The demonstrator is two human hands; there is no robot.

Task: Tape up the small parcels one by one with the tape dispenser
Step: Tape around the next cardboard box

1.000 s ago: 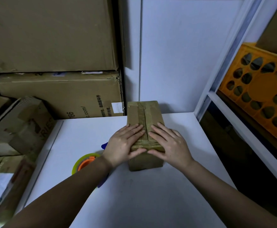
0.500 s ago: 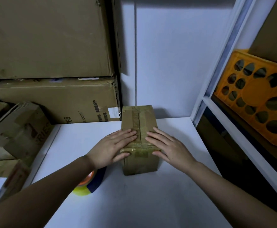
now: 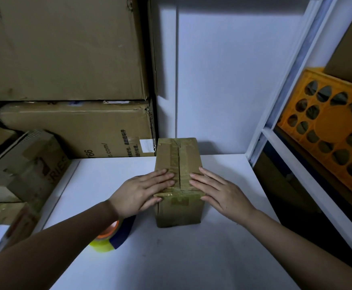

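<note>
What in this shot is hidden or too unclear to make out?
- Tape dispenser, head view: mostly hidden under the left forearm; only the yellow roll and a blue part show.
- Parcel: its far end and underside face away; the left hand and right hand cover part of its top.
- Label on the carton behind: print too small to read.

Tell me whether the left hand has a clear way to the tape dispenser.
Probably yes. The tape dispenser lies on the table just under the left forearm, beside the parcel. The left hand lies flat on the parcel, holding nothing, and nothing stands between them.
</note>
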